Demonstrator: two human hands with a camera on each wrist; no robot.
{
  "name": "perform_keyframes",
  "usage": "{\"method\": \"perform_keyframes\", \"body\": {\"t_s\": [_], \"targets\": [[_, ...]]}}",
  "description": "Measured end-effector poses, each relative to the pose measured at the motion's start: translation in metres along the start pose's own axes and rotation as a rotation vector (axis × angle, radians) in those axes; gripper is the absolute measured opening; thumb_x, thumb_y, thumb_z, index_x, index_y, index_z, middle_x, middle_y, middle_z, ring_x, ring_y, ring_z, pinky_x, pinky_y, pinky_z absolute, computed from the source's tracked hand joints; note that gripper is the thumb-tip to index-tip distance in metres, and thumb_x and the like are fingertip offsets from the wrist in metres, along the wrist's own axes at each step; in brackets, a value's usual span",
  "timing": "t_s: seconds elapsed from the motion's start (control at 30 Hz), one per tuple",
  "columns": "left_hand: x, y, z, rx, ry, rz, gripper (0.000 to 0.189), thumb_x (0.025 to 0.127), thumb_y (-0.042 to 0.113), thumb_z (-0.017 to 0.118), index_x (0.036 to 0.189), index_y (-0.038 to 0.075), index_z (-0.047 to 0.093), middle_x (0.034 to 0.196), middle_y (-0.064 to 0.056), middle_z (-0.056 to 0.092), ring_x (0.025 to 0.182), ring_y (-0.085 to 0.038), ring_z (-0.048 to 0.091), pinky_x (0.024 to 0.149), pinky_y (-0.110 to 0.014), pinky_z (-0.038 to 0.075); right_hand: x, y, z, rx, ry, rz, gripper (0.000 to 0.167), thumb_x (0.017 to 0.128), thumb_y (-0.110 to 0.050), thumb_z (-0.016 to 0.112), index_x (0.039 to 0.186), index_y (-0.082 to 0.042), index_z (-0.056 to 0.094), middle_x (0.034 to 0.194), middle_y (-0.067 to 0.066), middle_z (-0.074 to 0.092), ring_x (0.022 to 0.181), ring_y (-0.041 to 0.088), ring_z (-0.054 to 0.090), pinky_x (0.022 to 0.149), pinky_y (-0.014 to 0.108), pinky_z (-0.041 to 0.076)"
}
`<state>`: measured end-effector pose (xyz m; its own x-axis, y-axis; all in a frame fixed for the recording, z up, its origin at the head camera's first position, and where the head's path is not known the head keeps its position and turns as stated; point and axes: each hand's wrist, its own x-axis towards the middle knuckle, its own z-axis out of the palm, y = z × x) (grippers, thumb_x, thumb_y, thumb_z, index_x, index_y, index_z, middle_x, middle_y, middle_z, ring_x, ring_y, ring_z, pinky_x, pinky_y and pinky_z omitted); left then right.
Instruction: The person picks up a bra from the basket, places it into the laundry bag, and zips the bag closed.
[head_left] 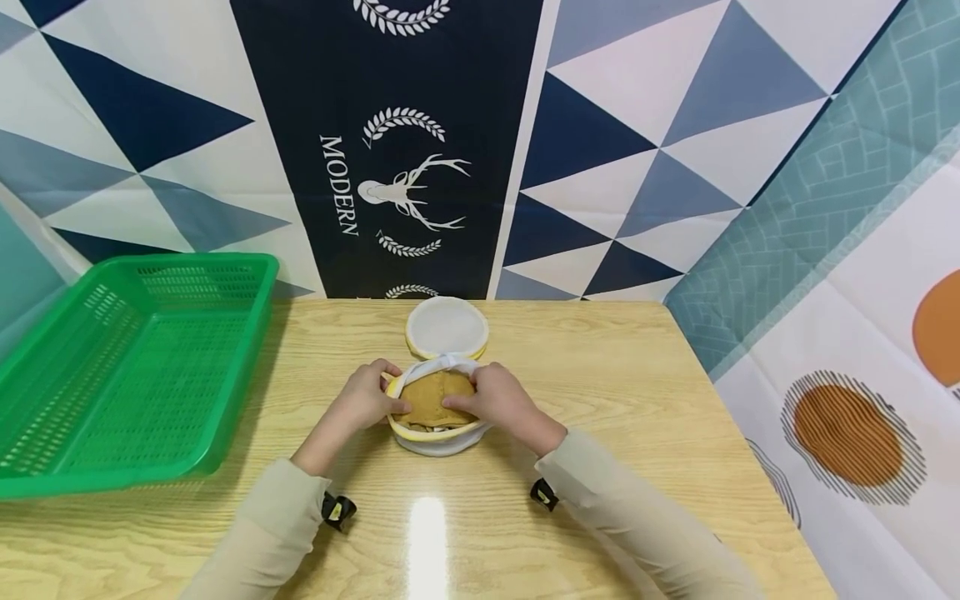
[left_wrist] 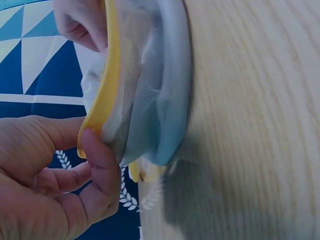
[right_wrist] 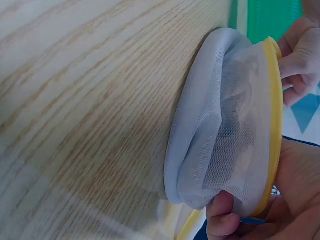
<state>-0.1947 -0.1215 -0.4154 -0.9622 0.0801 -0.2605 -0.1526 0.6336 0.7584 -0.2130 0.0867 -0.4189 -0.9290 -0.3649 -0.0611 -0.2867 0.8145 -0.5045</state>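
A round white mesh laundry bag [head_left: 438, 446] with yellow zipper trim stands on the wooden table, its lid [head_left: 447, 325] flipped back on the far side. Inside lies a tan padded cloth item [head_left: 426, 397] with a seam across it. My left hand [head_left: 367, 396] pinches the left rim, with the yellow trim [left_wrist: 102, 107] between finger and thumb in the left wrist view. On the right, my right hand [head_left: 508, 402] grips the opposite rim, fingers curled against the mesh wall [right_wrist: 235, 135] in the right wrist view. Both thumbs reach in over the tan item.
A large green plastic basket [head_left: 213, 433] stands on the left of the table. Behind the table hangs a patterned cloth [head_left: 420, 192] with triangles and a deer print. Another patterned cloth [head_left: 847, 467] hangs along the right side.
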Motion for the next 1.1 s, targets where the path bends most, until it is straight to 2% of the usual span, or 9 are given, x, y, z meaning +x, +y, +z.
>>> {"method": "perform_keyframes", "body": {"t_s": [0.17, 0.3, 0.53, 0.67, 0.8, 1.0, 1.1], "targets": [[-0.004, 0.002, -0.007, -0.006, -0.019, 0.001, 0.052, 0.078, 0.005, 0.074, 0.124, 0.001, 0.051, 0.092, -0.011, 0.044, 0.061, -0.015, 0.051, 0.057, -0.028, 0.054, 0.001, -0.004, 0.000, -0.032, -0.001, 0.028, 0.037, 0.076, -0.044, 0.074, 0.067, -0.011, 0.060, 0.051, -0.003, 0.040, 0.052, 0.012, 0.037, 0.046, 0.023, 0.028], [-0.008, 0.003, -0.013, -0.002, -0.045, 0.018, 0.052, 0.079, 0.005, 0.073, 0.126, 0.000, 0.051, 0.097, -0.013, 0.045, 0.061, -0.016, 0.052, 0.060, -0.032, 0.055, 0.001, -0.006, 0.000, -0.057, -0.004, 0.043, 0.040, 0.076, -0.044, 0.075, 0.062, -0.012, 0.057, 0.054, -0.002, 0.040, 0.054, 0.013, 0.037, 0.047, 0.023, 0.028], [-0.008, 0.005, -0.014, 0.040, -0.071, 0.038, 0.056, 0.078, 0.009, 0.075, 0.126, -0.001, 0.049, 0.100, -0.016, 0.049, 0.065, -0.018, 0.054, 0.057, -0.028, 0.051, 0.000, -0.006, 0.001, -0.036, 0.002, 0.050, 0.035, 0.075, -0.042, 0.076, 0.069, -0.011, 0.062, 0.054, -0.002, 0.039, 0.053, 0.013, 0.035, 0.045, 0.024, 0.026], [-0.008, 0.006, -0.007, 0.102, -0.047, 0.055, 0.064, 0.074, 0.016, 0.079, 0.128, -0.001, 0.047, 0.109, -0.020, 0.050, 0.083, -0.024, 0.055, 0.069, -0.034, 0.050, -0.001, -0.003, 0.000, -0.027, -0.001, 0.063, 0.035, 0.075, -0.044, 0.075, 0.074, -0.010, 0.065, 0.057, -0.001, 0.044, 0.059, 0.014, 0.038, 0.049, 0.024, 0.029], [-0.010, 0.007, -0.003, 0.184, -0.044, 0.084, 0.068, 0.072, 0.015, 0.081, 0.129, 0.000, 0.047, 0.114, -0.021, 0.049, 0.095, -0.027, 0.051, 0.081, -0.040, 0.047, -0.003, -0.002, 0.000, -0.012, -0.011, 0.059, 0.036, 0.076, -0.043, 0.075, 0.069, -0.010, 0.063, 0.055, -0.001, 0.043, 0.056, 0.014, 0.038, 0.048, 0.024, 0.029], [-0.013, 0.007, -0.008, 0.222, -0.115, 0.104, 0.069, 0.071, 0.011, 0.081, 0.130, 0.000, 0.047, 0.117, -0.023, 0.048, 0.100, -0.030, 0.052, 0.081, -0.040, 0.048, -0.003, -0.003, 0.000, 0.006, -0.013, 0.020, 0.033, 0.076, -0.039, 0.076, 0.068, -0.011, 0.061, 0.052, -0.004, 0.038, 0.050, 0.010, 0.035, 0.045, 0.022, 0.027], [-0.013, 0.009, -0.008, 0.210, -0.113, 0.103, 0.069, 0.072, 0.013, 0.080, 0.131, 0.001, 0.046, 0.117, -0.024, 0.047, 0.100, -0.030, 0.052, 0.080, -0.041, 0.048, -0.003, -0.003, 0.000, 0.011, -0.001, 0.021, 0.030, 0.076, -0.038, 0.077, 0.072, -0.012, 0.063, 0.052, -0.004, 0.038, 0.050, 0.011, 0.035, 0.045, 0.022, 0.027]]}}
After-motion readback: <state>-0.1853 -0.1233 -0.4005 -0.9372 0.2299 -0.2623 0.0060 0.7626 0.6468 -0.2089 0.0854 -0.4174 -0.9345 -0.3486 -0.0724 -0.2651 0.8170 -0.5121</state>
